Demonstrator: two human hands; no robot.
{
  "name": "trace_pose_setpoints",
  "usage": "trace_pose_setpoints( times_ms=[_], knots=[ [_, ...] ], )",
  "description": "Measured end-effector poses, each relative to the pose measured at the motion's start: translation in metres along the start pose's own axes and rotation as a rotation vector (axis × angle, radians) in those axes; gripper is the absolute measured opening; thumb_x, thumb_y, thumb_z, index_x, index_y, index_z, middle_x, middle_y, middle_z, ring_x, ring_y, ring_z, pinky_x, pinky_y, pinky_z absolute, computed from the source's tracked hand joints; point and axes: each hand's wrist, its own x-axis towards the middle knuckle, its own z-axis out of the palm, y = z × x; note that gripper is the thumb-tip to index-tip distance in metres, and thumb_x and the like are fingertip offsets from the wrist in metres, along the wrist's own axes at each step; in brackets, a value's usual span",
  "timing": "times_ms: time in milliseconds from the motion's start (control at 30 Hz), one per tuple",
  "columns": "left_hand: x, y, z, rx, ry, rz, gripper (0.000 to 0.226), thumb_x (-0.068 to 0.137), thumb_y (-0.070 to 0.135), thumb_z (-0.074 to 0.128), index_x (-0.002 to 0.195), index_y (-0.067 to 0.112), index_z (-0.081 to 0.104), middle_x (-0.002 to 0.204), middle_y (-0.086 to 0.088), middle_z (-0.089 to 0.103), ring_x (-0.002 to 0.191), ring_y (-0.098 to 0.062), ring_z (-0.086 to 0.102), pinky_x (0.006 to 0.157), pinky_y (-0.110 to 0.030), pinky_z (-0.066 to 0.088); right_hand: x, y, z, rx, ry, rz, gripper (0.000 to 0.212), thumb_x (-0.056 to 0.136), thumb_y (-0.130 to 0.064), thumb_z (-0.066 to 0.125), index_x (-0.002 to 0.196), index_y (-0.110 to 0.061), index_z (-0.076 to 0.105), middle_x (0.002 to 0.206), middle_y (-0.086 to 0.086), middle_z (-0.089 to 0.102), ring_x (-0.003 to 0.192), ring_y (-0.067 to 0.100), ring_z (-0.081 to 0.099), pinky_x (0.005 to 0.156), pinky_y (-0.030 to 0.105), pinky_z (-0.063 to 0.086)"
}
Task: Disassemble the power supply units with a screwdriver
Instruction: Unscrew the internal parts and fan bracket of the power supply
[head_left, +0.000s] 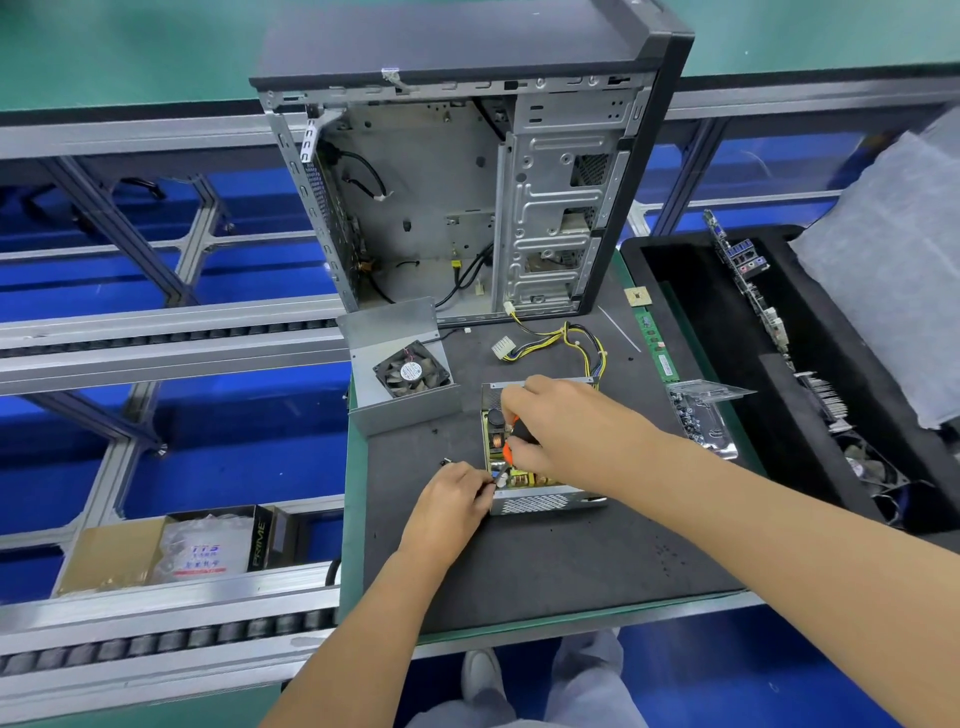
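**Open supply unit on the dark mat**

Dark matting (545, 561) carries the power supply unit (540, 467), lid off. Your right hand (566, 421) grips the orange-handled screwdriver (508, 451), tip down inside. Your left hand (452, 499) pinches the unit's near-left corner.

Workbench (545, 618): green top, dark grey mat (519, 561) over it. Roller conveyor (156, 644): grey metal rails, running along the left side at two levels. Metal frame (119, 228): grey struts crossing beneath. Floor (249, 467): glossy blue below, green (130, 47) farther back. Light: even, bright, overhead.
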Motion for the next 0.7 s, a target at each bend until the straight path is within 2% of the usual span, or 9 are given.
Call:
trace_pose_setpoints(
  times_ms=[167,267,367,433,467,500,567,633,700],
  knots=[
    [0.001,0.001,-0.001,0.014,0.039,0.054,0.018,0.067,-0.006,0.085,0.081,-0.001,0.076,0.071,-0.012,0.067,0.063,-0.030,0.065,0.058,-0.036,0.057,0.008,-0.002,0.000,-0.050,-0.067,0.038,0.025,0.094,-0.040,0.052,0.093,-0.017,0.042,0.081,0.006,0.054,0.076,0.035,0.055,0.071,0.041,0.050],
    [0.003,0.001,-0.002,0.014,0.042,0.077,0.018,0.065,-0.007,0.087,0.077,-0.001,0.075,0.068,-0.012,0.066,0.059,-0.030,0.063,0.055,-0.035,0.056,0.014,-0.004,-0.004,-0.073,-0.083,0.062,0.039,0.093,-0.057,0.053,0.094,-0.019,0.046,0.066,0.000,0.032,0.068,0.030,0.039,0.051,0.033,0.029],
    [0.004,0.000,-0.003,0.008,0.033,0.078,0.019,0.063,-0.008,0.087,0.075,-0.002,0.074,0.068,-0.013,0.067,0.057,-0.031,0.063,0.053,-0.036,0.056,0.017,-0.012,-0.004,-0.113,-0.050,0.068,0.051,0.091,-0.069,0.041,0.091,-0.018,0.035,0.064,-0.002,0.027,0.066,0.026,0.033,0.046,0.031,0.014],
    [0.004,0.000,-0.003,-0.001,0.031,0.074,0.018,0.064,-0.009,0.086,0.076,-0.003,0.074,0.069,-0.014,0.068,0.059,-0.032,0.064,0.054,-0.037,0.057,0.019,-0.016,-0.003,-0.210,-0.002,0.040,0.047,0.097,-0.063,0.037,0.094,-0.016,0.035,0.064,0.000,0.034,0.066,0.027,0.039,0.045,0.030,0.017],
    [0.004,0.000,-0.002,-0.008,0.030,0.070,0.017,0.064,-0.009,0.085,0.076,-0.003,0.075,0.070,-0.014,0.068,0.060,-0.032,0.064,0.056,-0.038,0.057,0.020,-0.016,-0.002,-0.230,0.004,0.011,0.041,0.099,-0.055,0.041,0.098,-0.014,0.037,0.068,0.002,0.043,0.069,0.028,0.047,0.047,0.031,0.025],
    [0.004,0.000,-0.002,-0.013,0.029,0.065,0.017,0.065,-0.009,0.085,0.076,-0.003,0.075,0.070,-0.014,0.069,0.060,-0.031,0.065,0.057,-0.038,0.058,0.021,-0.016,-0.002,-0.193,-0.009,-0.020,0.034,0.099,-0.045,0.047,0.104,-0.013,0.039,0.079,0.005,0.052,0.077,0.029,0.054,0.053,0.033,0.034],
    [0.003,0.000,-0.002,-0.011,0.027,0.050,0.014,0.066,-0.008,0.084,0.076,-0.002,0.075,0.071,-0.014,0.069,0.062,-0.032,0.065,0.058,-0.038,0.058,0.021,-0.014,-0.007,-0.025,-0.064,-0.060,0.031,0.092,-0.032,0.059,0.112,-0.014,0.042,0.099,0.005,0.055,0.092,0.030,0.052,0.070,0.036,0.042],
    [0.003,0.000,-0.002,-0.005,0.017,0.020,0.008,0.072,-0.006,0.079,0.079,-0.003,0.076,0.074,-0.017,0.070,0.066,-0.034,0.066,0.060,-0.042,0.058,0.020,-0.012,-0.010,0.075,-0.111,-0.033,0.040,0.088,-0.046,0.063,0.107,-0.016,0.043,0.095,0.002,0.054,0.090,0.028,0.048,0.071,0.037,0.040],
    [0.003,0.000,-0.003,0.003,0.013,0.010,0.007,0.075,-0.006,0.076,0.082,-0.005,0.076,0.077,-0.019,0.071,0.069,-0.035,0.066,0.063,-0.045,0.058,0.017,-0.013,-0.010,-0.014,-0.113,0.049,0.059,0.085,-0.071,0.052,0.099,-0.015,0.038,0.077,0.002,0.045,0.074,0.028,0.043,0.058,0.035,0.033]
  ],
)
